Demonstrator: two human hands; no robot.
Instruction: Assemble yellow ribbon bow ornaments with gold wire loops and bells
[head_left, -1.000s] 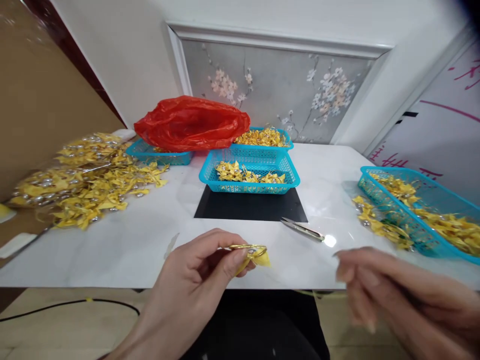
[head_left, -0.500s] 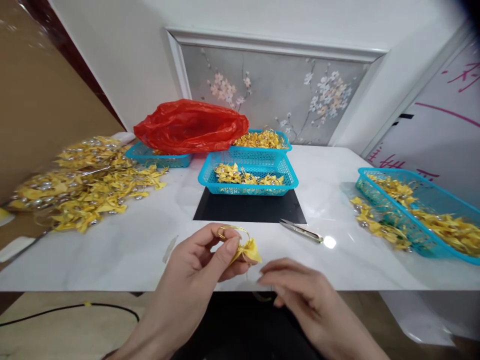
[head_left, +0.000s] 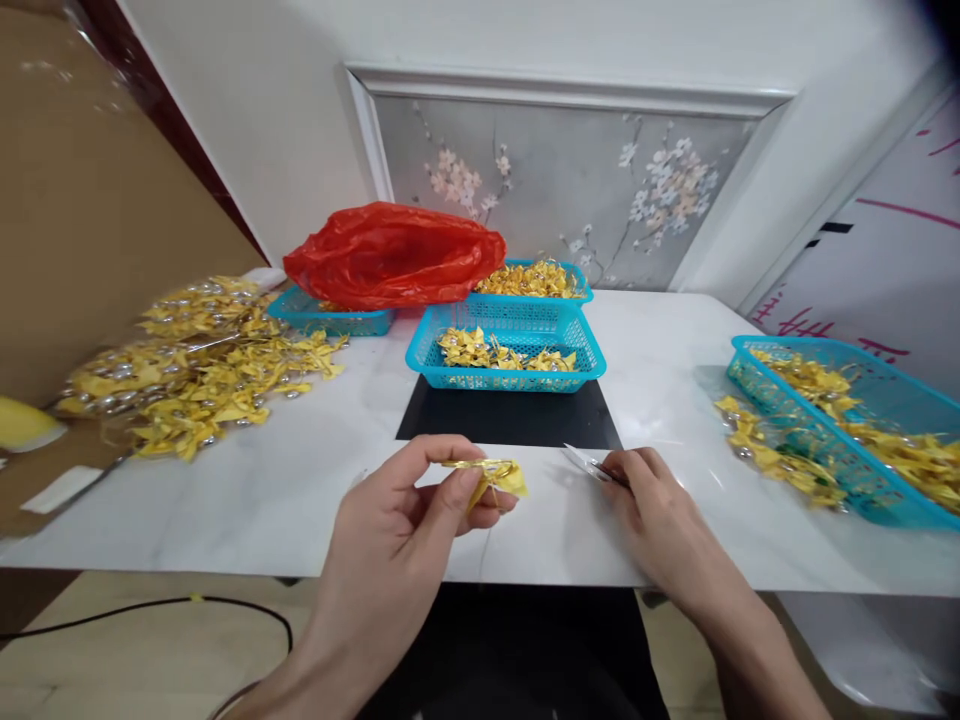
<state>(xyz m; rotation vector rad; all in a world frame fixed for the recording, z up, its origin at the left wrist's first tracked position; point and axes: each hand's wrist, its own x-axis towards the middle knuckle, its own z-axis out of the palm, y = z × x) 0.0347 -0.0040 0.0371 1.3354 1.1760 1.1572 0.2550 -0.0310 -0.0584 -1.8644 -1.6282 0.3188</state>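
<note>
My left hand (head_left: 409,520) pinches a small yellow ribbon bow (head_left: 501,478) with a gold wire loop, held just above the white table's (head_left: 262,490) near edge. My right hand (head_left: 656,515) lies on the table to the right of it, its fingers over the handle of the small metal snips (head_left: 589,464); only the blade tips show. Whether the fingers grip the snips is unclear. A thin gold thread hangs from the bow.
A blue basket (head_left: 506,345) of yellow bows sits on a black mat (head_left: 510,420) ahead. Behind it stand two more baskets, one under a red plastic bag (head_left: 394,255). A heap of bows (head_left: 195,365) lies left; another basket (head_left: 855,425) of bows is at right.
My right hand came in from the right toward the bow, then moved out to the snips and settled on them. The left hand kept holding the bow, turning it slightly.
</note>
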